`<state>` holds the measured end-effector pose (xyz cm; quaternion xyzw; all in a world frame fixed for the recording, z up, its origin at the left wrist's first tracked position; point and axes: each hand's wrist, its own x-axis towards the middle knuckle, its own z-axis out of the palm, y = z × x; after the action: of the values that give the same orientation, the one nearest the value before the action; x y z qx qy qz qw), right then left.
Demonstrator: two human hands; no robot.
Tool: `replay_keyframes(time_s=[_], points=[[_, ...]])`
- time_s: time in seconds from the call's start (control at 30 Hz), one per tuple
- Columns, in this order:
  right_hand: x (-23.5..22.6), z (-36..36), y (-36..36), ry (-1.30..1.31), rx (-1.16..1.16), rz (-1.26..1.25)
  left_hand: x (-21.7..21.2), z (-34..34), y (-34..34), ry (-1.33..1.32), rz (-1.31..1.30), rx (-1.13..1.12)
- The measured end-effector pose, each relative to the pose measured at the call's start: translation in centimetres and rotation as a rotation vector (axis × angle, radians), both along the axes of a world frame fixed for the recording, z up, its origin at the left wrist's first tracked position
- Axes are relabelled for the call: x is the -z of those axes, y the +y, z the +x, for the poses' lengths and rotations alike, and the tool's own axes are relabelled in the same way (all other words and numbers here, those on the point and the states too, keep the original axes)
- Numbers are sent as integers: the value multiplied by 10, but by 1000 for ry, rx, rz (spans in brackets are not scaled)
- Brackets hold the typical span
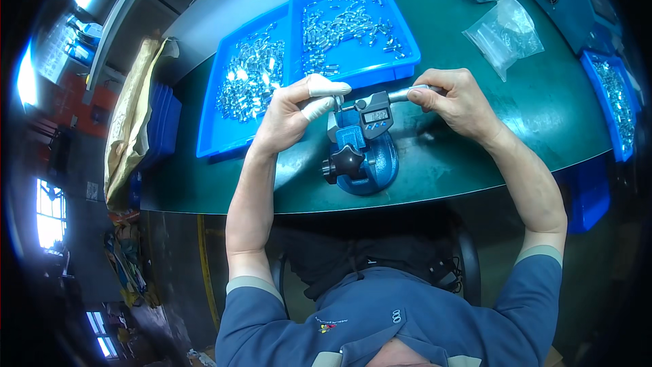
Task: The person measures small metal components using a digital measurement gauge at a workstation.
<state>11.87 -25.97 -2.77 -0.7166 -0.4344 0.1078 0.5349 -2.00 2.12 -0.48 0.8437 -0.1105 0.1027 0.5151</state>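
Observation:
A digital micrometer (375, 116) with a small display sits clamped in a blue stand (380, 168), which has a black star-shaped knob (347, 160). My left hand (291, 114), white finger covers on its thumb and forefinger, pinches a small shiny metal part (339, 101) at the micrometer's jaws. Most of that part is hidden by the fingertips. On the other side, my right hand (456, 100) has thumb and fingers closed round the micrometer's silver thimble (401, 95).
Beyond my hands, two blue trays (411, 61) hold many small metal parts. Clear plastic bags (506, 34) lie on the green table (448, 163) at the back right. Another blue bin (617, 105) of parts is far right; brown paper (129, 119) stands beside stacked blue bins (163, 122) at left.

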Motion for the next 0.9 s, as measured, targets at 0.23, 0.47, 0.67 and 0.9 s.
replay_keyframes(time_s=[0.23,0.47,0.67,0.9], points=[[1,0,1,15,2,2,1,-1,-2,5,-30,1],[1,0,1,10,1,-8,5,-3,-3,70,-100,-49],[0,0,0,18,-8,-11,10,-6,-4,66,-133,-86],[0,0,-1,65,-54,-16,12,-5,-3,83,-179,-94]])
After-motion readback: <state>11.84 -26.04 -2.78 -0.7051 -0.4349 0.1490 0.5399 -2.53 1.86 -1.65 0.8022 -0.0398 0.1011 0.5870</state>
